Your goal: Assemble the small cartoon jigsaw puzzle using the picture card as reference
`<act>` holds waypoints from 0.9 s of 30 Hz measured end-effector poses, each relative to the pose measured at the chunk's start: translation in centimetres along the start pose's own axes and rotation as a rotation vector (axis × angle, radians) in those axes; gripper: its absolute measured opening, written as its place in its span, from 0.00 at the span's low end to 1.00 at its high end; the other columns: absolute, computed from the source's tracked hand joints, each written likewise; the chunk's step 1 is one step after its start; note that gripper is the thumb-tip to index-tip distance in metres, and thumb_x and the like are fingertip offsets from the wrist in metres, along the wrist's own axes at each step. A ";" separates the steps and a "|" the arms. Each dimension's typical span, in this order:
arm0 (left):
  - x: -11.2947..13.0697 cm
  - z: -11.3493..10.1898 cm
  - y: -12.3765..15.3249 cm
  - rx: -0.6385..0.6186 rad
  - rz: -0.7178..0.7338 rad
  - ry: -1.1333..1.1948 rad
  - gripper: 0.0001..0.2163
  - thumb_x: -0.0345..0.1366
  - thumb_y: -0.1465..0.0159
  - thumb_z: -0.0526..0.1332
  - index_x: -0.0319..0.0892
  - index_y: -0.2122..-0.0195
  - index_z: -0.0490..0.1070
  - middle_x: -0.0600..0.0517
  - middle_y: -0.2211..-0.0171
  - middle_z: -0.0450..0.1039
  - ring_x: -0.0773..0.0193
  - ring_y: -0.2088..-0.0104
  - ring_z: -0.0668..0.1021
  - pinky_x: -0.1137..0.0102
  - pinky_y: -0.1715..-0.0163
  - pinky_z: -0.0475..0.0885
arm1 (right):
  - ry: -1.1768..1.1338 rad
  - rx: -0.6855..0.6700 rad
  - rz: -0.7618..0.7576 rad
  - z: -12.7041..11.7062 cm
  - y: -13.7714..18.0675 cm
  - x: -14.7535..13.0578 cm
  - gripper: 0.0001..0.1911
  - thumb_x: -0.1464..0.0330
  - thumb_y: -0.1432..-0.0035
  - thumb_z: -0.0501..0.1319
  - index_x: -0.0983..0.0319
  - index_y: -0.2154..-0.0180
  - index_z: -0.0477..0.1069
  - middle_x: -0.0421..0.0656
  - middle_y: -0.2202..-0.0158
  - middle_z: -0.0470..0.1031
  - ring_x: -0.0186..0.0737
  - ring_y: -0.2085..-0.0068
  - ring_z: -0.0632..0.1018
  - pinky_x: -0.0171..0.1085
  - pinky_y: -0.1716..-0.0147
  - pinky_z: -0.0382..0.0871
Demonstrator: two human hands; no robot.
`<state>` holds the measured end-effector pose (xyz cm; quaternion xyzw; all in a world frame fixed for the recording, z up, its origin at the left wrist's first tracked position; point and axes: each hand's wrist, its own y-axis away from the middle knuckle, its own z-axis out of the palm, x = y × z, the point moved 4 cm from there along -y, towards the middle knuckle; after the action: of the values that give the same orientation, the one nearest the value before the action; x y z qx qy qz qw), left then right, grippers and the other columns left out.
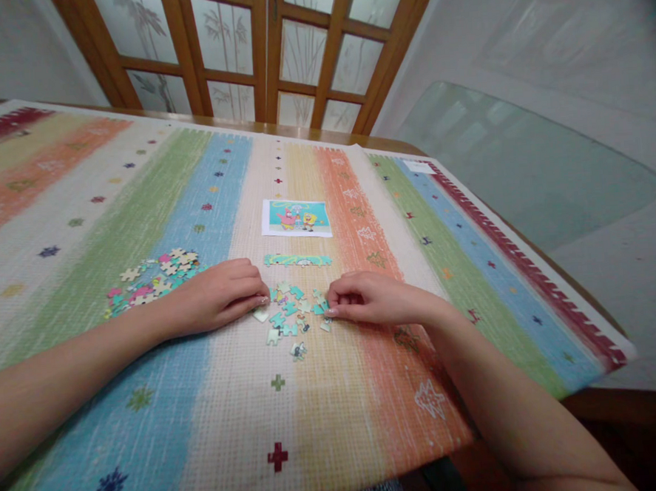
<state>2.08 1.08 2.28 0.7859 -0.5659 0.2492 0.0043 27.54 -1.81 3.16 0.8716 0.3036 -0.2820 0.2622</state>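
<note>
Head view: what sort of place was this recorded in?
Probably a room in a home, perhaps a dining room. A striped tablecloth covers the table, paned wooden doors with plant designs on the glass stand behind it, and jigsaw pieces lie on the cloth.

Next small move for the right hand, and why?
I'd try one loose teal piece against the lower edge of the joined strip: the strip lies between the printed picture and the loose pieces, and the right hand's fingertips are already at their edge.
</note>
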 end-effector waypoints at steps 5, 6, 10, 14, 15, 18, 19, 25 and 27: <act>-0.4 -0.1 0.1 0.041 -0.057 -0.030 0.10 0.36 0.25 0.53 0.43 0.51 0.73 0.48 0.60 0.73 0.60 0.58 0.74 0.66 0.56 0.68 | 0.000 -0.001 -0.004 0.0 0.0 -0.1 0.17 0.55 0.33 0.59 0.61 0.66 0.72 0.40 0.72 0.71 0.36 0.69 0.70 0.36 0.67 0.60; -0.5 0.0 0.1 0.041 -0.058 -0.041 0.11 0.35 0.25 0.53 0.43 0.50 0.74 0.48 0.59 0.73 0.60 0.57 0.74 0.66 0.55 0.68 | 0.000 -0.003 -0.003 0.0 0.0 -0.1 0.17 0.55 0.33 0.59 0.61 0.66 0.72 0.40 0.72 0.71 0.36 0.69 0.70 0.36 0.66 0.60; -0.5 0.1 0.3 0.031 -0.026 -0.084 0.12 0.33 0.26 0.53 0.44 0.49 0.74 0.47 0.58 0.72 0.60 0.57 0.73 0.65 0.55 0.67 | 0.000 -0.006 0.004 0.0 0.0 -0.1 0.17 0.55 0.33 0.59 0.61 0.66 0.72 0.40 0.72 0.72 0.37 0.68 0.71 0.36 0.66 0.61; -0.3 -0.2 0.2 0.052 -0.013 -0.061 0.11 0.31 0.27 0.53 0.43 0.54 0.75 0.48 0.59 0.71 0.60 0.58 0.74 0.66 0.55 0.67 | -0.005 -0.003 0.005 0.0 0.0 0.0 0.17 0.54 0.33 0.59 0.61 0.66 0.72 0.41 0.71 0.72 0.37 0.67 0.71 0.36 0.66 0.61; -0.2 -0.3 0.2 0.056 -0.016 -0.049 0.10 0.31 0.27 0.53 0.43 0.55 0.74 0.48 0.59 0.71 0.60 0.58 0.74 0.66 0.56 0.67 | -0.006 -0.002 0.001 0.0 0.0 0.0 0.17 0.54 0.33 0.58 0.61 0.66 0.72 0.41 0.71 0.72 0.37 0.67 0.71 0.36 0.66 0.61; -0.1 -0.4 0.2 0.045 -0.029 -0.020 0.09 0.32 0.27 0.53 0.43 0.55 0.74 0.48 0.59 0.71 0.60 0.57 0.74 0.65 0.55 0.67 | -0.002 0.000 -0.006 0.0 0.0 -0.1 0.17 0.55 0.33 0.59 0.61 0.67 0.71 0.41 0.72 0.72 0.37 0.68 0.71 0.36 0.66 0.61; -0.1 -0.3 0.2 0.038 -0.033 -0.014 0.09 0.32 0.27 0.53 0.43 0.53 0.73 0.48 0.58 0.71 0.60 0.57 0.74 0.65 0.54 0.67 | 0.000 -0.001 -0.006 0.0 0.0 -0.1 0.17 0.55 0.33 0.59 0.61 0.67 0.71 0.40 0.72 0.71 0.37 0.68 0.70 0.36 0.66 0.60; -0.4 -0.1 0.1 0.023 -0.076 -0.030 0.11 0.34 0.26 0.53 0.44 0.49 0.73 0.47 0.57 0.72 0.58 0.55 0.73 0.63 0.52 0.67 | -0.005 -0.004 0.008 -0.1 0.0 -0.3 0.16 0.55 0.33 0.59 0.61 0.66 0.71 0.40 0.72 0.70 0.36 0.69 0.69 0.36 0.67 0.59; -0.4 -0.1 0.1 0.013 -0.065 -0.024 0.10 0.34 0.26 0.53 0.44 0.51 0.74 0.47 0.57 0.72 0.59 0.55 0.73 0.63 0.52 0.67 | -0.004 -0.004 0.009 -0.1 0.0 -0.3 0.16 0.55 0.34 0.59 0.61 0.66 0.71 0.40 0.72 0.70 0.36 0.69 0.70 0.36 0.67 0.59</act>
<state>1.86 1.42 2.16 0.8066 -0.5386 0.2434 0.0004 27.40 -1.89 3.40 0.8719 0.2994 -0.2821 0.2658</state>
